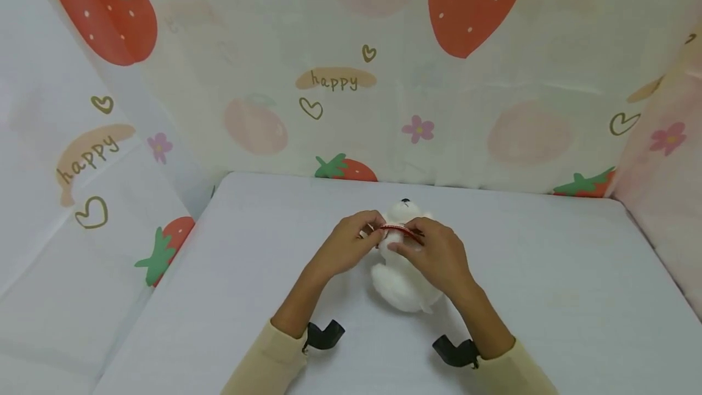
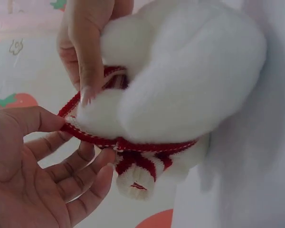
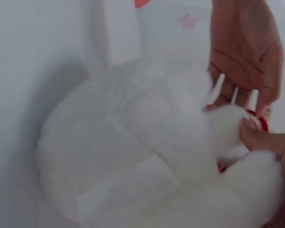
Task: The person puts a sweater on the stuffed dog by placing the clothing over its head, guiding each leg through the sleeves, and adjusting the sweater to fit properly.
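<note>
A fluffy white plush toy point(image 1: 406, 288) lies on the table, its head with a dark nose at the far end. Round it sits a small red and white knitted sweater point(image 1: 396, 228), with a striped sleeve hanging down in the left wrist view. My left hand point(image 1: 351, 239) pinches the sweater's red hem point(image 2: 88, 137) between thumb and index finger, other fingers spread below. From the other side my right hand point(image 1: 436, 252) grips the hem, its thumb point(image 2: 89, 78) against a white limb in the opening. In the right wrist view the plush body hides much of the sweater.
A white cloth covers the table point(image 1: 548, 273). Behind it hangs a curtain point(image 1: 466, 96) printed with strawberries, hearts and "happy". Black curved wrist mounts point(image 1: 456, 351) stick out from both cream sleeves point(image 1: 269, 355).
</note>
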`<control>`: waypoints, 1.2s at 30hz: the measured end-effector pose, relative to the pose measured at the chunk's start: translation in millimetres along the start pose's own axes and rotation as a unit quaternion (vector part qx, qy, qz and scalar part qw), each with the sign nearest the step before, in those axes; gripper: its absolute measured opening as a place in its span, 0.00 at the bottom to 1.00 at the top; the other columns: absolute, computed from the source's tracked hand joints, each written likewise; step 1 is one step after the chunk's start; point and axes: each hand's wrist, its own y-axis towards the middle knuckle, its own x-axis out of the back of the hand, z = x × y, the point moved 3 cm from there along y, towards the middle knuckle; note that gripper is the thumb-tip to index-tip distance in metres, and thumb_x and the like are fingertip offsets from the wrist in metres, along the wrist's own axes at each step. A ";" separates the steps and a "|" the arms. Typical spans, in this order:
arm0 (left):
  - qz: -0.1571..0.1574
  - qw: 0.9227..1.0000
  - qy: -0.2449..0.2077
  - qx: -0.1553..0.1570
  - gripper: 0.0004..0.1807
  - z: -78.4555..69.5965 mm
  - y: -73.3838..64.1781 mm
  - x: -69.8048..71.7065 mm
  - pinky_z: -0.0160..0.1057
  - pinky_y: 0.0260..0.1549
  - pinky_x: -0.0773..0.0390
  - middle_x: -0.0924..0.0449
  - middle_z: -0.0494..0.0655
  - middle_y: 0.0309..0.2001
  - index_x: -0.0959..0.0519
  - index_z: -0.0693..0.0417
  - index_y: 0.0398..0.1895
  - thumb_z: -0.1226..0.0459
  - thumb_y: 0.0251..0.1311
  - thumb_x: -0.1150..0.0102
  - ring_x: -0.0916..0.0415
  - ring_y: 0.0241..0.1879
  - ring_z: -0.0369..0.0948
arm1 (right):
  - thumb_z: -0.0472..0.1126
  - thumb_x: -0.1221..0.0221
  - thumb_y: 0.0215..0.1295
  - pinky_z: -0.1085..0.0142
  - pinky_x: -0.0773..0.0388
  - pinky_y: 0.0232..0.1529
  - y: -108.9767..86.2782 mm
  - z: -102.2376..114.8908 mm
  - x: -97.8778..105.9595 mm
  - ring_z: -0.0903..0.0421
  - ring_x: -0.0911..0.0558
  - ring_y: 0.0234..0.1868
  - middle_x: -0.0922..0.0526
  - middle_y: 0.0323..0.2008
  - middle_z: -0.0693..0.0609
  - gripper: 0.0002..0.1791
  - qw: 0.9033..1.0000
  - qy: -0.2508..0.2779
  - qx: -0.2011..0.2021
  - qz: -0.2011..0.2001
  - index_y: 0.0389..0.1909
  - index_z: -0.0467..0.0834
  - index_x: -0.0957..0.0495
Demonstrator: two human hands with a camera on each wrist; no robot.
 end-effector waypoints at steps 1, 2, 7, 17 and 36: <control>0.004 1.000 0.009 -0.007 0.06 -0.7 -0.3 -0.2 0.38 0.37 0.21 0.20 0.40 0.39 0.20 0.50 0.43 0.63 0.72 0.46 0.22 0.40 0.38 | 0.52 0.23 0.53 0.58 0.23 0.36 -0.4 -0.2 -0.9 0.55 0.17 0.37 0.13 0.37 0.52 0.21 1.000 0.000 -0.006 -0.008 0.42 0.43 0.16; 0.007 1.000 0.019 -0.015 0.05 -1.4 -0.5 -0.5 0.38 0.37 0.21 0.21 0.39 0.39 0.19 0.49 0.43 0.63 0.71 0.46 0.23 0.41 0.37 | 0.51 0.23 0.53 0.57 0.21 0.36 -0.7 -0.4 -1.8 0.54 0.16 0.38 0.12 0.37 0.51 0.21 1.000 0.000 -0.011 -0.016 0.41 0.43 0.15; 0.027 0.997 0.051 -0.045 0.04 -10.5 -3.6 -2.2 0.37 0.38 0.23 0.24 0.38 0.37 0.18 0.47 0.42 0.64 0.70 0.42 0.25 0.40 0.35 | 0.46 0.24 0.54 0.54 0.18 0.35 -1.8 -0.9 -4.3 0.52 0.14 0.38 0.11 0.38 0.49 0.17 0.998 -0.009 -0.026 -0.058 0.40 0.42 0.14; 0.062 0.992 0.073 -0.083 0.05 -25.4 -9.2 -13.3 0.34 0.39 0.24 0.24 0.38 0.40 0.18 0.49 0.43 0.66 0.69 0.43 0.25 0.41 0.35 | 0.31 0.28 0.49 0.61 0.27 0.20 -3.2 -3.3 -11.9 0.55 0.23 0.23 0.17 0.24 0.49 0.07 0.990 -0.060 -0.025 -0.126 0.27 0.42 0.16; 0.074 0.986 0.073 -0.134 0.04 -21.4 -6.7 -17.9 0.39 0.41 0.23 0.24 0.38 0.41 0.18 0.49 0.44 0.63 0.72 0.42 0.28 0.40 0.35 | 0.31 0.27 0.50 0.62 0.29 0.22 -1.9 -3.8 -10.1 0.53 0.25 0.27 0.19 0.24 0.51 0.09 0.995 -0.057 -0.046 -0.074 0.26 0.45 0.17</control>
